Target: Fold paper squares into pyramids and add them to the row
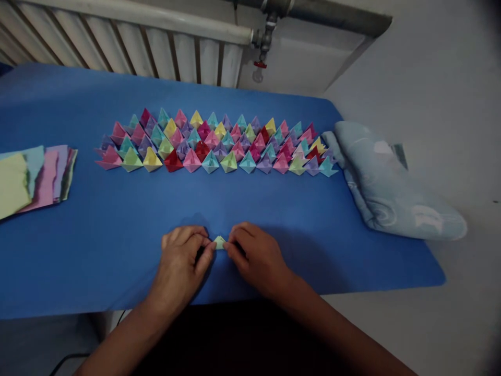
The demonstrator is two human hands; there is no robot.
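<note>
A small folded piece of light green paper (219,243) is held near the front edge of the blue table. My left hand (182,261) pinches its left end between thumb and fingers. On the opposite end, my right hand (256,256) is closed in a similar pinch. The paper's middle shows between the hands as a low peak. Beyond them, several folded paper boats (210,163) in pink, blue, green, yellow, red and purple stand in close rows.
Stacked sheets of coloured paper (45,177) lie at the left of the blue table (129,224). A folded light blue cloth (395,193) rests at the right edge. Behind the table are a white radiator (133,44) and a pipe with a red valve (260,65).
</note>
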